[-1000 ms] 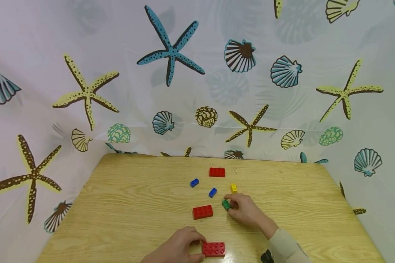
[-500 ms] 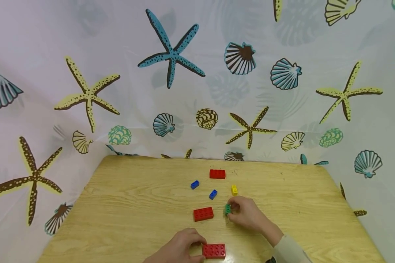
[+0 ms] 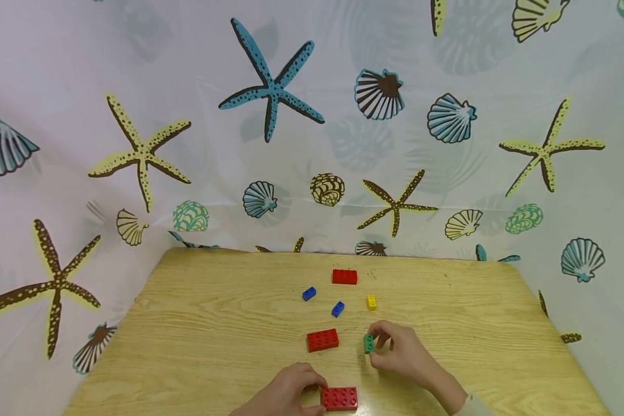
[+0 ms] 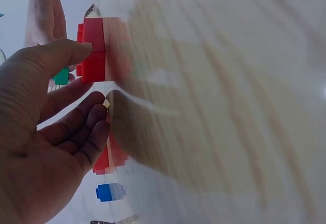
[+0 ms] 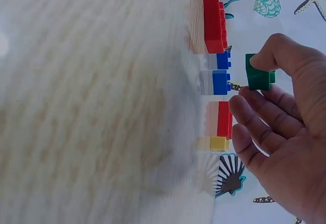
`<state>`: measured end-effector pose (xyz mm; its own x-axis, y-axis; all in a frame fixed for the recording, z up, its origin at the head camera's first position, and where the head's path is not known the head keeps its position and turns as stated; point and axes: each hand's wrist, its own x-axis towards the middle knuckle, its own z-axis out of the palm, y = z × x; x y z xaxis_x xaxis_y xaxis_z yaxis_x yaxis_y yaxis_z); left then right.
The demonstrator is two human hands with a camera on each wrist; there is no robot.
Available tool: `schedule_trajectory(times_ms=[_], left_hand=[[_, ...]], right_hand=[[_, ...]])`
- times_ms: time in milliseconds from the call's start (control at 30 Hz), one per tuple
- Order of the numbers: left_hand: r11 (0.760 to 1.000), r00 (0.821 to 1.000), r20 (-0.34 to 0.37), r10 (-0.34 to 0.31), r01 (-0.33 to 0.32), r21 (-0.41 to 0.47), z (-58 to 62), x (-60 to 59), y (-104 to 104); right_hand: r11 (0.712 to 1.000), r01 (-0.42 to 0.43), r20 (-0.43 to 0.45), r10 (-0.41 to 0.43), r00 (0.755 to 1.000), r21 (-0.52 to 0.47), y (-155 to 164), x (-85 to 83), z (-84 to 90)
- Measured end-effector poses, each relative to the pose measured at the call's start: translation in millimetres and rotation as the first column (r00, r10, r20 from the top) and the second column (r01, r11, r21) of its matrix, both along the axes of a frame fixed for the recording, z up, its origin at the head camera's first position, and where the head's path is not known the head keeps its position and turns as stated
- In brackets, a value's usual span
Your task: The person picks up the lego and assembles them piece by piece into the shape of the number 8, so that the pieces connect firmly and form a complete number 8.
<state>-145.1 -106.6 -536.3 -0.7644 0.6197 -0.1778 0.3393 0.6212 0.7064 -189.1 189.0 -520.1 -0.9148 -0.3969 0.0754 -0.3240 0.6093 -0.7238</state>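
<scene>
Left hand: fingers hold red brick on table.
Right hand: pinches green brick, lifted.
Advice: keep it level.

Right hand lifted green brick — nearer now.

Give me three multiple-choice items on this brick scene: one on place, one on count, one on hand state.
1. Where is the small yellow plastic brick?
A. Beyond the right hand
B. Under the left hand
C. Off the table

2. How many small blue plastic bricks lie on the wooden table?
A. One
B. Two
C. Four

3. What is the right hand doing?
A. Lying flat
B. Pinching the small green plastic brick
C. Holding a red brick

Answers: 1 A, it lies farther up the table than the right hand. 2 B, one at, one at. 3 B, thumb and fingers hold it clear of the table in the right wrist view.
</scene>
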Motion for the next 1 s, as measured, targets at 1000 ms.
schedule_trajectory(times_ms=[1000], left_hand=[[0.999, 0.999, -0.016, -0.035, 0.035, 0.000, -3.9, -3.2, -0.6]], right_hand=[[0.981, -0.167, 0.214, 0.184, 0.959, -0.097, -0.4, 40.5, -13.5]])
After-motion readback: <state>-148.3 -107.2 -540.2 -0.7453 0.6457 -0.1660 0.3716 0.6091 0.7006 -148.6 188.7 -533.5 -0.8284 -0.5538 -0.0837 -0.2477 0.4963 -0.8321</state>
